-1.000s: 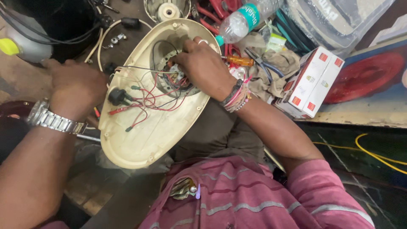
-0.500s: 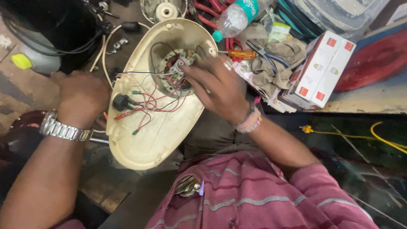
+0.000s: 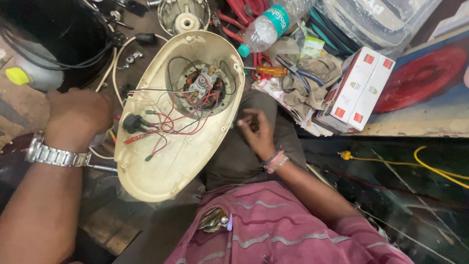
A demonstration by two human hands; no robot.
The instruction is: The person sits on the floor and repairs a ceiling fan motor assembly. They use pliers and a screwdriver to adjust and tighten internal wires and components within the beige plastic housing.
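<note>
At nine o'clock the left hand [image 3: 78, 115] is curled into a fist on the rim of the cream appliance housing [image 3: 166, 161], which lies open across the lap at centre. If that hold slips, the shell could tip and, I judge, strain the loose red and black wires [image 3: 168, 124] leading to the motor [image 3: 202, 88]. Just right of the shell the right hand [image 3: 256, 132] pinches something small; it might drop. At one o'clock, a clear plastic bottle [image 3: 266, 27] lies capped, seemingly near empty.

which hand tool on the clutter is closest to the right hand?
The orange-handled screwdriver, just above the right hand. The grey pliers lie farther right on the rag.
</note>
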